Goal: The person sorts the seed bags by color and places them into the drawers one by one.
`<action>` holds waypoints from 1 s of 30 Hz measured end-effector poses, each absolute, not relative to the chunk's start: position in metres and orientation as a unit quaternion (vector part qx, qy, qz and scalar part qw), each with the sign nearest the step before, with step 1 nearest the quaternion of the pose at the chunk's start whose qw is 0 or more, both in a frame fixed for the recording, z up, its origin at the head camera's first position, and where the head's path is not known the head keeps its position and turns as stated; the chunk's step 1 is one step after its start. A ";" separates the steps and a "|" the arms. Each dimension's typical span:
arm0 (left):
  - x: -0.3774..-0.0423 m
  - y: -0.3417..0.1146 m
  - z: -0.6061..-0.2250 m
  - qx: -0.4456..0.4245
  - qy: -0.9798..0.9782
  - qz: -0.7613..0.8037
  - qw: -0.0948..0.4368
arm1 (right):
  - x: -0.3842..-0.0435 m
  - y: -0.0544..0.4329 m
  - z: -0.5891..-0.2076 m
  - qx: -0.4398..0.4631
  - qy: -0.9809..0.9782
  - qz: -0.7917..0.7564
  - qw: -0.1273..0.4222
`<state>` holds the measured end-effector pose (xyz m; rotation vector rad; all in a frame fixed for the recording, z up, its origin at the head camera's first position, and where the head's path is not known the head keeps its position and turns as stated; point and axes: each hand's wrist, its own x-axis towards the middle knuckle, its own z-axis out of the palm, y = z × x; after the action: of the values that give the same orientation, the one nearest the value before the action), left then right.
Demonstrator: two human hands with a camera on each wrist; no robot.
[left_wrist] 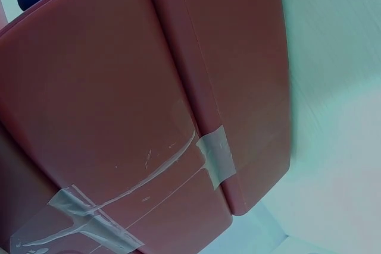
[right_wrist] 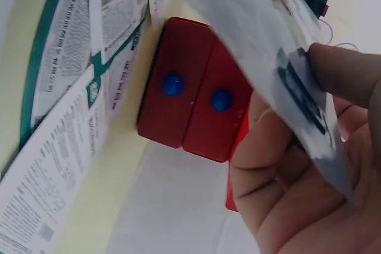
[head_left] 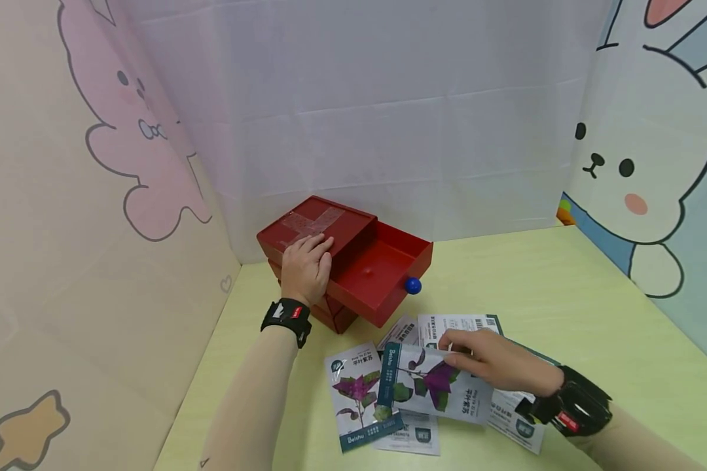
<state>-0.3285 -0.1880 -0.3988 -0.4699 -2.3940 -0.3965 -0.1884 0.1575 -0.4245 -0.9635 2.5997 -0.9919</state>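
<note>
A red drawer cabinet (head_left: 353, 222) stands at the back of the table, its top drawer (head_left: 383, 258) pulled out and nothing lying in it. My left hand (head_left: 306, 268) rests on the cabinet's top near its left front edge. In the left wrist view the cabinet's side (left_wrist: 107, 87) fills the picture and the hand is not visible. With thumb and fingers my right hand (head_left: 501, 363) pinches a seed packet (head_left: 430, 386) printed with purple flowers, held over other packets. The right wrist view shows this packet (right_wrist: 256, 34) between thumb and fingers.
Several more packets lie overlapping on the table, among them a flower-fronted one (head_left: 356, 392) at left and a text-side-up one (head_left: 456, 325) behind. A blue knob (head_left: 413, 286) sticks out from the drawer front. Behind the cabinet hangs a white curtain (head_left: 389, 131).
</note>
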 end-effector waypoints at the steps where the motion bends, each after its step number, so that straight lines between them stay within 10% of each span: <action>1: -0.329 -0.188 -0.399 -0.179 -0.915 -0.152 0.327 | -0.187 0.158 -0.422 -0.331 0.878 -0.335 0.088; 30: -0.335 -0.194 -0.417 -0.182 -0.906 -0.182 0.336 | -0.183 0.156 -0.380 -0.255 0.806 -0.529 -0.066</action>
<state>-0.3350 -0.1940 -0.4170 -0.4741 -2.3630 -0.4760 -0.1833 0.1557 -0.3797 -0.8374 2.6461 -1.7375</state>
